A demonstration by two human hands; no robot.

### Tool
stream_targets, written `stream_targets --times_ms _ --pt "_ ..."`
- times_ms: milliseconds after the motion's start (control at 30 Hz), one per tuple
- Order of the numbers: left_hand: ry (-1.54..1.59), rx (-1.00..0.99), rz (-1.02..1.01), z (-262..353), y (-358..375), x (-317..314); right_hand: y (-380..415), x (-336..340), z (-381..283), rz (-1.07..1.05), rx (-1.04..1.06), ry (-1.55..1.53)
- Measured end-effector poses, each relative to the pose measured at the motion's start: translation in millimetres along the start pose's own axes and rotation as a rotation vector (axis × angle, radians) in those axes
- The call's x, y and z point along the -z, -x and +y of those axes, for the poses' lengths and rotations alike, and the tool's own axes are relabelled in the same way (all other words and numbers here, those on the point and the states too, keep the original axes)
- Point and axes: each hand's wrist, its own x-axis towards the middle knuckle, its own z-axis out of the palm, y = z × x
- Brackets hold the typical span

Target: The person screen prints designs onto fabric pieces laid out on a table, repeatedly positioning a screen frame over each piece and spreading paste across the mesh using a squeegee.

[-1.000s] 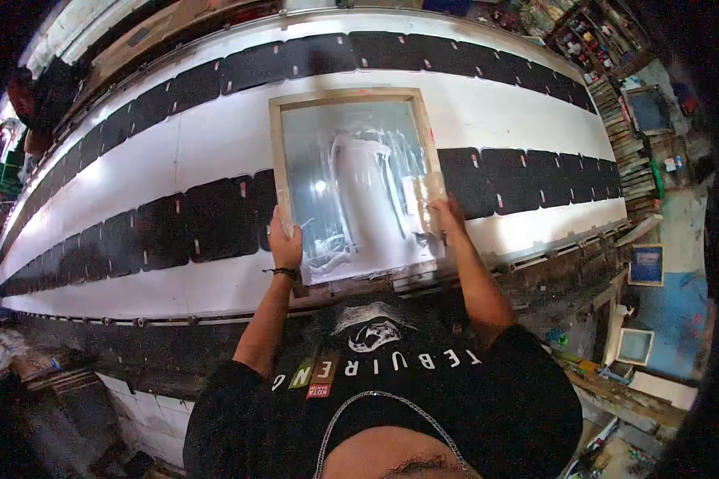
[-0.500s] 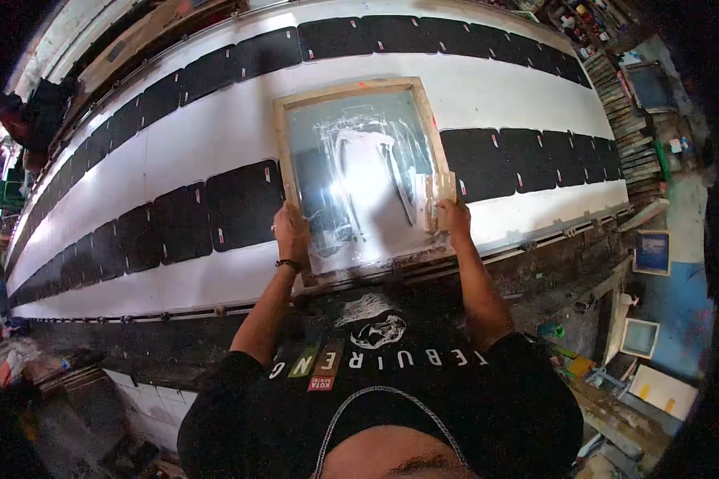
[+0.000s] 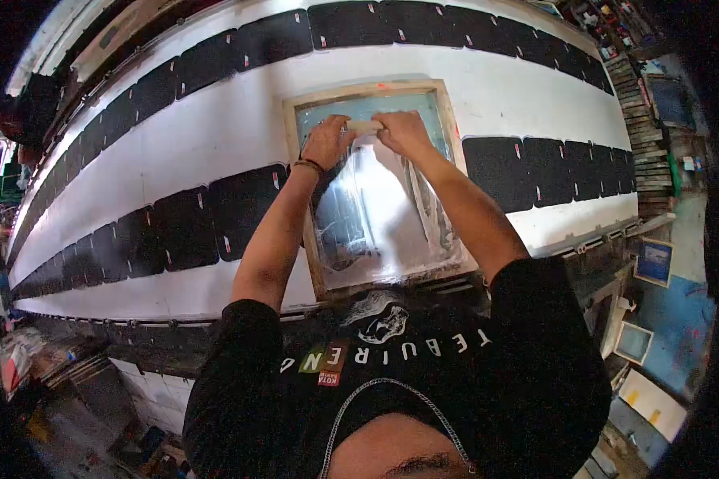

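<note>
Two hands clamped on the squeegee (image 3: 364, 127), left hand (image 3: 327, 142) and right hand (image 3: 406, 132), near the frame's far rail (image 3: 359, 92). Probably a squeegee stroke; next move calls for even pressure.

Frame (image 3: 367, 90) on tbl (image 3: 208, 132), panels (image 3: 246, 209) L/R of it

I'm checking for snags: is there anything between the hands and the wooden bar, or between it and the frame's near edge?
Nothing visible: left hand and right hand grip the wooden bar; nearer, only pale streaks mark the screen inside the frame.
</note>
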Motion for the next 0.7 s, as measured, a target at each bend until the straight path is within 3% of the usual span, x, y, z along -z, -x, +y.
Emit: stream_targets --times_ms 100,133,167,200,267,300,400,467,533,567,633,667,700 --pt "0.165 0.009 0.016 12 53 -26 44 -16 -7 -0.026 0.045 0.052" --pt "0.095 -0.019 0.064 26 84 -37 77 -19 -16 0.004 0.091 0.109" --pt "0.192 0.065 -0.075 41 115 -38 114 -14 -30 -0.099 0.033 0.06" --pt "0.187 -0.026 0.002 50 150 -58 154 -21 -37 -0.124 0.0 -0.005" --pt "0.309 -0.005 0.032 85 217 -70 236 -30 -56 -0.174 -0.013 0.099" --pt "0.26 -0.019 -0.084 92 241 -74 255 -26 -61 -0.174 -0.015 0.105" --pt "0.337 -0.105 -0.113 77 265 -84 282 -18 -72 -0.17 -0.027 -0.061" --pt "0.128 -0.061 0.125 36 262 -94 281 1 -73 -0.187 -0.042 -0.09" --pt "-0.135 0.216 0.456 46 245 -52 286 9 -76 -0.161 -0.029 -0.108" --pt "-0.136 0.209 0.472 40 242 -45 300 7 -74 -0.149 -0.019 -0.099" --pt "-0.135 0.573 0.33 15 244 -46 325 -7 -67 -0.18 0.091 -0.026" --pt "-0.086 0.442 0.37 5 248 -51 329 -13 -65 -0.194 0.119 0.006" --pt "-0.088 0.441 0.387 -3 248 -57 318 -14 -66 -0.186 0.132 0.012"
